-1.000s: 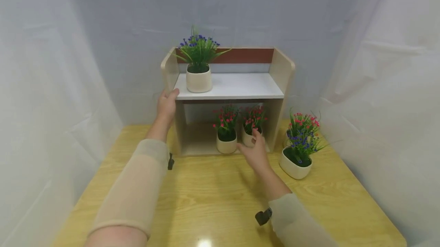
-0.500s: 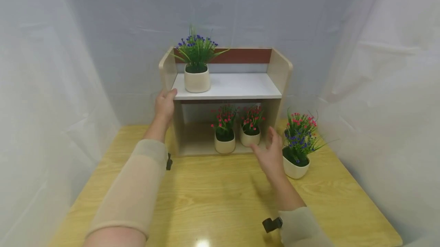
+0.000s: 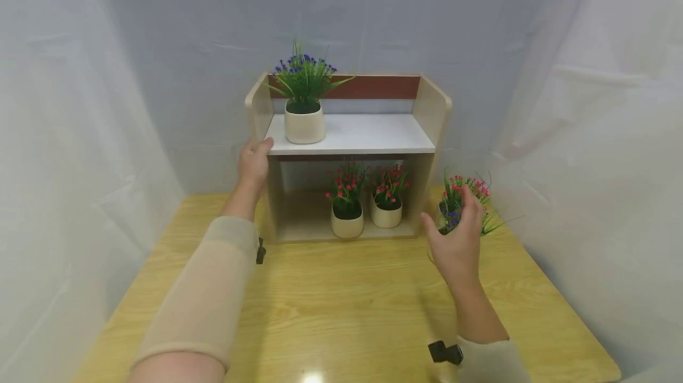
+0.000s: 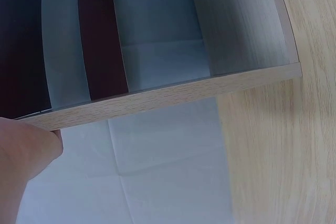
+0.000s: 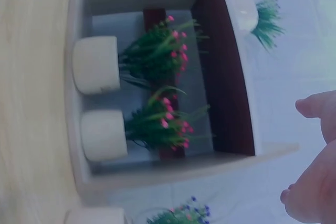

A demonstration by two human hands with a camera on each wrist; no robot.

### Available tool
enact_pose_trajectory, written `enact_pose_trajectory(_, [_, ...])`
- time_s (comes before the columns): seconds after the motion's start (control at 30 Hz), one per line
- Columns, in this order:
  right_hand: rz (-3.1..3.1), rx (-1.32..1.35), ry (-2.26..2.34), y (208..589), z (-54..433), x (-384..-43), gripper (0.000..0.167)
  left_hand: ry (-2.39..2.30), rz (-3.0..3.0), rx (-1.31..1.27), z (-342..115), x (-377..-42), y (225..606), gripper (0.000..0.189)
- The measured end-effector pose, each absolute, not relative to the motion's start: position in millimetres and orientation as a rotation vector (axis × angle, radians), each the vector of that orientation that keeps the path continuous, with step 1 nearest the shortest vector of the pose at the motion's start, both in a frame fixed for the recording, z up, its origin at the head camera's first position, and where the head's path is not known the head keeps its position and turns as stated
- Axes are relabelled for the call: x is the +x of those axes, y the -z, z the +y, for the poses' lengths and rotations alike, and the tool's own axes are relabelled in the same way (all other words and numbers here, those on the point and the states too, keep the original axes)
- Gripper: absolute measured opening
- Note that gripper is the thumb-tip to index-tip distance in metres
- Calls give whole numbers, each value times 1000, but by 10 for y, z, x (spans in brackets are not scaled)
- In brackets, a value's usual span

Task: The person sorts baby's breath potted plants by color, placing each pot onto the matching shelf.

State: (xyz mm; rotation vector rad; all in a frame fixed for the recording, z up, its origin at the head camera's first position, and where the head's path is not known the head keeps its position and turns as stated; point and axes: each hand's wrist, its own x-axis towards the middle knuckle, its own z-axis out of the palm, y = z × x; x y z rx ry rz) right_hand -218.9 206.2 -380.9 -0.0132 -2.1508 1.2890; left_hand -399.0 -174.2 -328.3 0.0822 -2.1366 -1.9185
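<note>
My left hand (image 3: 252, 163) grips the left side panel of a small two-tier wooden shelf (image 3: 373, 137), its thumb over the front edge by the white upper board. In the left wrist view that hand lies at the lower left against the panel edge (image 4: 163, 97). My right hand (image 3: 458, 246) holds nothing; thumb and fingers are spread apart. It overlaps a potted blue-flowered plant (image 3: 452, 221) right of the shelf, hiding its white pot in the head view. Two potted red-flowered plants, one left (image 3: 347, 224) and one right (image 3: 386, 214), stand in the lower compartment.
Another blue-flowered plant in a white pot (image 3: 305, 126) stands at the left of the upper board. A pink-flowered plant (image 3: 482, 188) is behind the right-hand blue one. The wooden table (image 3: 341, 300) extends in front, with white sheeting (image 3: 587, 134) around it.
My right hand has moved away from the right-hand red-flowered plant, rightward past the shelf to the blue-flowered plant. My left hand keeps its grip on the shelf.
</note>
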Motion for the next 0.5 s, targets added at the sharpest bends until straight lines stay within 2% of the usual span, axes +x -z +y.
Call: enact_pose_trajectory(0.5, [-2047,-311,-1277,3874,2460,-2103,105,1943,-2130,91,-1742,-3999,3273,68])
